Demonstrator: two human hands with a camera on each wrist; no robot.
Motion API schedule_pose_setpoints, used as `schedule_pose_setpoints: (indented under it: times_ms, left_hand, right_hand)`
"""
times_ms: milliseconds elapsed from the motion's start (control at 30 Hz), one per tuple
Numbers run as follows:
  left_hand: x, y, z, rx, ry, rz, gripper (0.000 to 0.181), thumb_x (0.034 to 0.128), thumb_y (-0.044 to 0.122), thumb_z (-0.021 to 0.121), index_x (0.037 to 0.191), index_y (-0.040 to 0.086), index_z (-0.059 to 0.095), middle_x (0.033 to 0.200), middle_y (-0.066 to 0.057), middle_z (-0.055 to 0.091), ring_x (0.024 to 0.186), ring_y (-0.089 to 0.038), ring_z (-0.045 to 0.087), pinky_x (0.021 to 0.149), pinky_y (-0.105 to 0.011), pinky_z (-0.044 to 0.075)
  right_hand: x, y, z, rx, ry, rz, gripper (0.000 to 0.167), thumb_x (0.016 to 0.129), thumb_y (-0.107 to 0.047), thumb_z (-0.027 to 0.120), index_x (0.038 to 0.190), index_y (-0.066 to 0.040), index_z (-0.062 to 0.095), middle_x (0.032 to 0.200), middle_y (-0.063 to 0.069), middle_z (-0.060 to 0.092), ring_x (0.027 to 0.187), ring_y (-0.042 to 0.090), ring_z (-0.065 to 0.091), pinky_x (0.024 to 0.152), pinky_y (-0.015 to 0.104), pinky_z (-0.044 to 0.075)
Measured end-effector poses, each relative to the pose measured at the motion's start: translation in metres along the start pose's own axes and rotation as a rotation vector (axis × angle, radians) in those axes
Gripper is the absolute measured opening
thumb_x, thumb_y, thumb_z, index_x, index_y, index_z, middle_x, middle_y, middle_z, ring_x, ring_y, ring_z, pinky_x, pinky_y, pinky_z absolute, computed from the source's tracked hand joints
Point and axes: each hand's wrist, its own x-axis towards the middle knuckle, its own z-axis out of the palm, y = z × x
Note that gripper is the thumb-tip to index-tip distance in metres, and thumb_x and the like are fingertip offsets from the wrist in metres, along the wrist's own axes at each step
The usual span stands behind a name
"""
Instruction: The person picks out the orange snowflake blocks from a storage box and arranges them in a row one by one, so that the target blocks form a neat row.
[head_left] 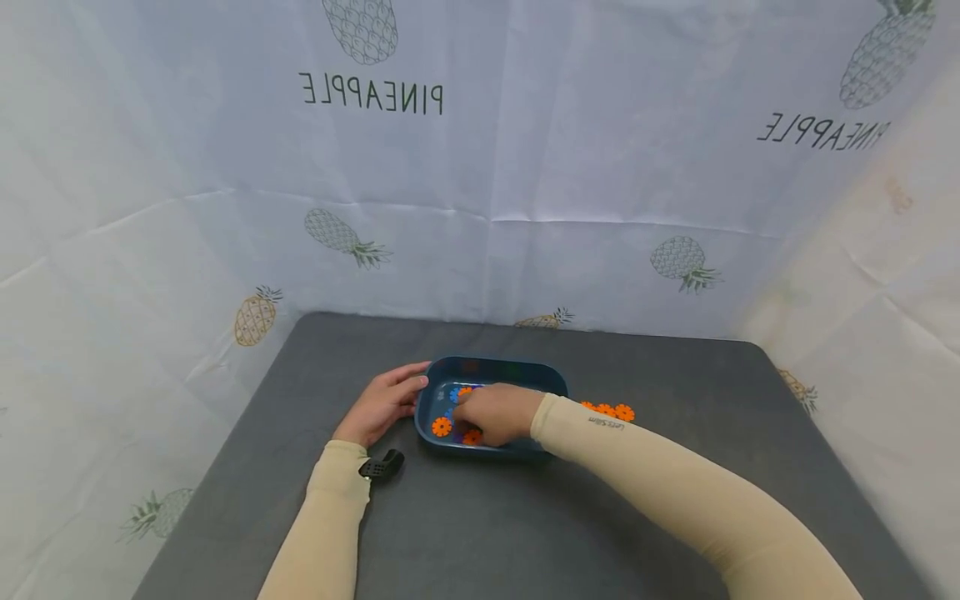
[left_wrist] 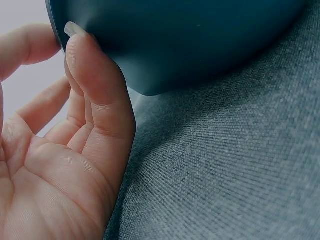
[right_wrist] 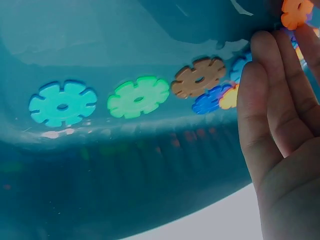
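Note:
A dark blue plastic tub stands on the grey table. At its left end, my left hand holds the rim, thumb against the outer wall and index finger at the edge. Inside, my right hand reaches down among notched plastic discs. Its thumb and index finger pinch an orange disc, largely covered in the right wrist view. Another orange disc lies left of these fingers. Teal, green and brown discs lie along the tub's far side, with blue ones beside the fingers.
Several orange discs lie on the grey table right of the tub, partly behind my right forearm. A white cloth printed with pineapples hangs behind the table and on both sides.

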Motion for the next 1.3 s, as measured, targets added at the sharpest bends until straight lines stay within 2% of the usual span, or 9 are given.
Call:
schedule_pose_setpoints:
  times_ms: [200,367,500,733,833,1133,1300]
  left_hand:
    - [0.0,-0.001,0.003,0.009,0.008,-0.003,0.058,0.1087,0.037,0.067,0.161,0.016,0.053,0.143,-0.017,0.068,0.102,-0.017,0.072,0.087,-0.029,0.06]
    - [0.002,-0.002,0.001,0.013,0.006,-0.005,0.058,0.1084,0.038,0.067,0.161,0.017,0.053,0.145,-0.017,0.068,0.105,-0.018,0.073,0.087,-0.029,0.06]
    - [0.003,-0.004,0.001,0.021,0.011,-0.016,0.06,0.1074,0.041,0.069,0.161,0.019,0.053,0.148,-0.017,0.066,0.108,-0.018,0.073,0.088,-0.029,0.06]
    - [0.003,-0.002,0.003,0.027,0.021,-0.035,0.062,0.1069,0.043,0.069,0.161,0.019,0.052,0.153,-0.017,0.063,0.114,-0.021,0.073,0.09,-0.03,0.06]
    - [0.002,-0.001,0.003,0.028,0.02,-0.04,0.062,0.1072,0.043,0.068,0.162,0.019,0.051,0.155,-0.017,0.062,0.116,-0.021,0.072,0.091,-0.029,0.06]
    - [0.001,0.001,0.001,0.047,0.025,-0.043,0.064,0.1072,0.045,0.068,0.163,0.019,0.05,0.156,-0.018,0.061,0.117,-0.02,0.072,0.092,-0.028,0.06]
    - [0.001,0.001,0.003,0.06,0.027,-0.046,0.066,0.1071,0.046,0.067,0.163,0.017,0.049,0.156,-0.018,0.06,0.117,-0.019,0.072,0.094,-0.028,0.06]
  right_hand:
    - [-0.007,0.009,-0.002,0.139,0.025,0.017,0.028,0.098,-0.022,0.081,0.125,-0.015,0.075,0.105,-0.007,0.073,0.088,0.009,0.062,0.088,0.023,0.058]
    - [-0.015,0.019,-0.004,0.194,0.091,0.002,0.029,0.098,-0.02,0.08,0.126,-0.015,0.076,0.107,-0.006,0.071,0.089,0.009,0.06,0.085,0.023,0.057]
    - [-0.023,0.023,-0.008,0.243,0.132,0.023,0.031,0.097,-0.018,0.08,0.128,-0.014,0.077,0.106,-0.005,0.07,0.087,0.008,0.06,0.082,0.023,0.056]
    - [-0.036,0.033,-0.011,0.398,0.19,0.089,0.033,0.099,-0.018,0.078,0.131,-0.011,0.075,0.119,-0.004,0.074,0.099,0.007,0.067,0.094,0.027,0.059]
    - [-0.042,0.039,-0.011,0.456,0.227,0.115,0.032,0.099,-0.018,0.077,0.131,-0.014,0.075,0.121,-0.005,0.074,0.101,0.006,0.068,0.095,0.026,0.059]
    - [-0.082,0.054,-0.003,0.653,0.401,0.204,0.034,0.101,-0.014,0.077,0.135,-0.014,0.075,0.125,-0.002,0.074,0.101,0.011,0.069,0.092,0.029,0.062]
    - [-0.113,0.064,0.009,0.748,0.525,0.286,0.035,0.1,-0.015,0.079,0.135,-0.019,0.075,0.123,-0.002,0.076,0.101,0.014,0.07,0.093,0.033,0.062]
